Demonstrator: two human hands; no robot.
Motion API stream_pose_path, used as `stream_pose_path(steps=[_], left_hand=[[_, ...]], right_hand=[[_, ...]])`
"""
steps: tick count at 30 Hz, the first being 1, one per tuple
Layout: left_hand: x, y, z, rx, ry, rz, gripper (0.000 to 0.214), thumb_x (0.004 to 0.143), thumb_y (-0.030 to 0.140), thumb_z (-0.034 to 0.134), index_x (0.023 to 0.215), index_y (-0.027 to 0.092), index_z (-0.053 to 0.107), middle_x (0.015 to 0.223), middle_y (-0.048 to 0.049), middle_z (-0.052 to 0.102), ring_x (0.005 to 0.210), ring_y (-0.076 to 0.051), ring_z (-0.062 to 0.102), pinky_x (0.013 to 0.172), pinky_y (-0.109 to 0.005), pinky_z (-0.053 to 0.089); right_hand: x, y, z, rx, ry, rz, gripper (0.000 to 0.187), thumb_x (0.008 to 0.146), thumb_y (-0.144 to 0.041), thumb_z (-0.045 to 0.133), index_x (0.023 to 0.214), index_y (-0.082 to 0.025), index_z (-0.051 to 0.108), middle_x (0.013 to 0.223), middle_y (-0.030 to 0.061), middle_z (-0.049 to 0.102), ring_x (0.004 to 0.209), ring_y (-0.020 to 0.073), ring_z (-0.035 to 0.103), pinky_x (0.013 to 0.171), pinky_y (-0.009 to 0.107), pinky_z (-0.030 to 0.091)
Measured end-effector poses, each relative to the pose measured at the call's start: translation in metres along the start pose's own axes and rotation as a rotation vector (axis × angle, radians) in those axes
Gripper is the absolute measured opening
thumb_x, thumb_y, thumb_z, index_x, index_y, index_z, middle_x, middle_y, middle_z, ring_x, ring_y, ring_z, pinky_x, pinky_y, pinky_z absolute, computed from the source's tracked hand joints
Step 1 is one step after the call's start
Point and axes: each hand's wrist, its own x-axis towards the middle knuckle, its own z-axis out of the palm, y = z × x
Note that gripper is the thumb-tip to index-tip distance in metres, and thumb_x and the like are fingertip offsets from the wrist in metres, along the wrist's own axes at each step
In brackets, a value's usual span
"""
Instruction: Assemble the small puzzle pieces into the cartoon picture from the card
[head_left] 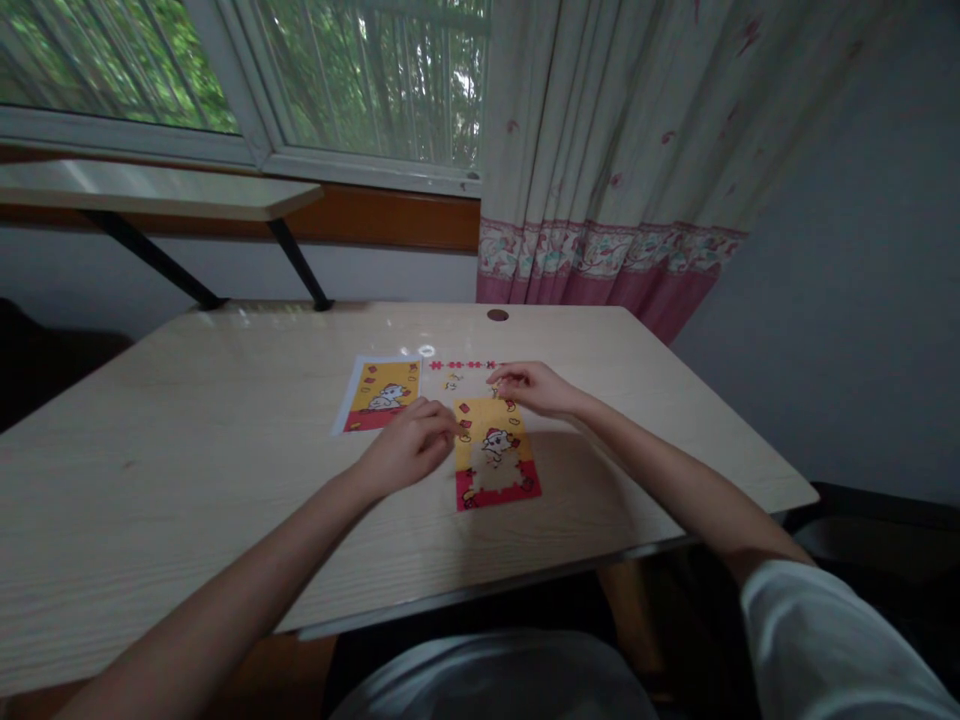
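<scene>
A jigsaw puzzle [463, 460] with a yellow top, a red bottom and a white cartoon animal lies flat on the table, with a gap low in its middle. My left hand [416, 440] is at its left edge, fingers curled and fingertips by the border; whether they hold anything is hidden. Beyond the puzzle's top right corner, my right hand [534, 388] has its fingers pinched together above the tabletop. What is in the pinch, if anything, is too small to make out. Red puzzle pieces [455, 365] form a row behind the puzzle, with light pieces [454, 382] nearer.
A printed picture sheet [360, 395] of the same design lies left of the puzzle, partly behind my left hand. The pale wooden table [225, 430] has a round dark cable hole [497, 315] at the back. A raised shelf [172, 190] stands back left; a curtain [600, 200] hangs behind.
</scene>
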Motion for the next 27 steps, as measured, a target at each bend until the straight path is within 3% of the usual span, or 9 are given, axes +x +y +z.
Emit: stream_pose_path(steps=[6, 10, 14, 20, 27], left_hand=[[0.006, 0.005, 0.007, -0.149, 0.05, -0.078, 0.026, 0.079, 0.012, 0.046, 0.09, 0.018, 0.068, 0.089, -0.0063, 0.065, 0.084, -0.019, 0.056, 0.079, -0.037, 0.044], [0.012, 0.011, 0.009, -0.221, 0.074, -0.132, 0.021, 0.083, 0.021, 0.049, 0.087, 0.018, 0.069, 0.084, -0.0065, 0.067, 0.082, -0.018, 0.058, 0.077, -0.036, 0.045], [0.019, 0.016, 0.011, -0.243, 0.117, -0.192, 0.018, 0.081, 0.029, 0.055, 0.085, 0.018, 0.07, 0.079, -0.0054, 0.067, 0.077, -0.017, 0.058, 0.073, -0.034, 0.045], [0.021, 0.012, 0.017, -0.296, 0.174, -0.216, 0.017, 0.079, 0.033, 0.058, 0.078, 0.019, 0.068, 0.079, -0.0049, 0.066, 0.075, -0.015, 0.058, 0.07, -0.032, 0.045], [0.021, 0.013, 0.017, -0.326, 0.186, -0.241, 0.016, 0.078, 0.031, 0.057, 0.076, 0.018, 0.067, 0.077, -0.0048, 0.065, 0.072, -0.015, 0.056, 0.066, -0.03, 0.044]], right_hand=[[-0.034, -0.003, 0.005, 0.274, 0.133, 0.122, 0.024, 0.068, -0.031, 0.069, 0.082, -0.015, 0.058, 0.07, 0.0, 0.061, 0.063, 0.009, 0.056, 0.063, 0.024, 0.044], [-0.034, -0.007, 0.019, 0.367, 0.217, 0.165, 0.03, 0.063, -0.038, 0.073, 0.076, -0.017, 0.056, 0.064, -0.0019, 0.059, 0.058, 0.0077, 0.053, 0.058, 0.023, 0.043], [-0.029, -0.013, 0.033, 0.437, 0.211, 0.134, 0.033, 0.059, -0.041, 0.076, 0.073, -0.017, 0.057, 0.066, -0.0022, 0.059, 0.057, 0.0068, 0.052, 0.055, 0.021, 0.042], [-0.028, -0.01, 0.047, 0.391, 0.187, 0.143, 0.033, 0.06, -0.042, 0.076, 0.074, -0.017, 0.06, 0.054, -0.0058, 0.05, 0.048, 0.0053, 0.041, 0.045, 0.019, 0.032], [-0.028, -0.006, 0.051, 0.341, 0.214, 0.123, 0.034, 0.062, -0.045, 0.074, 0.076, -0.017, 0.061, 0.055, -0.006, 0.048, 0.047, 0.0052, 0.038, 0.044, 0.019, 0.029]])
